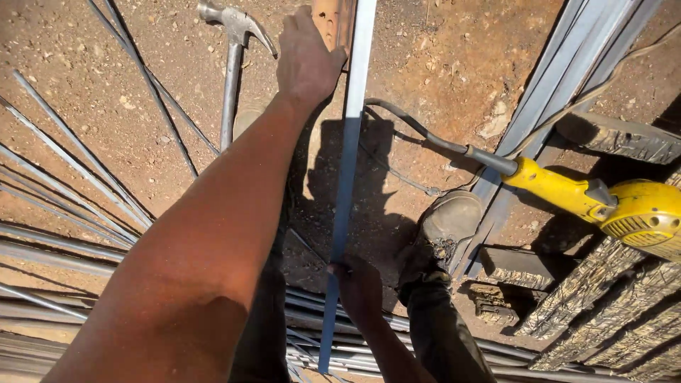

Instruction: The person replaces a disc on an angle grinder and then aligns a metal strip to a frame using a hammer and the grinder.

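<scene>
Metal strip [347, 177] is running long and upright-looking over the dirt, still uncut; the left hand [306, 60] is clenching its far end against a wooden piece [328, 20]; the right hand [358, 284] is grasping its near part; the yellow grinder [603, 202] is lying untouched beside it.

Hammer [230, 78] left, grinder [603, 202] right — dirt [433, 64] open

The long metal strip [346, 184] runs out of the frame at the top edge, its lower end lost among shadowed rods. The yellow power tool [624, 209] is cut off at the right edge. The left hand [306, 60] covers part of a rusty piece at top centre, and its fingertips cannot be seen.
</scene>
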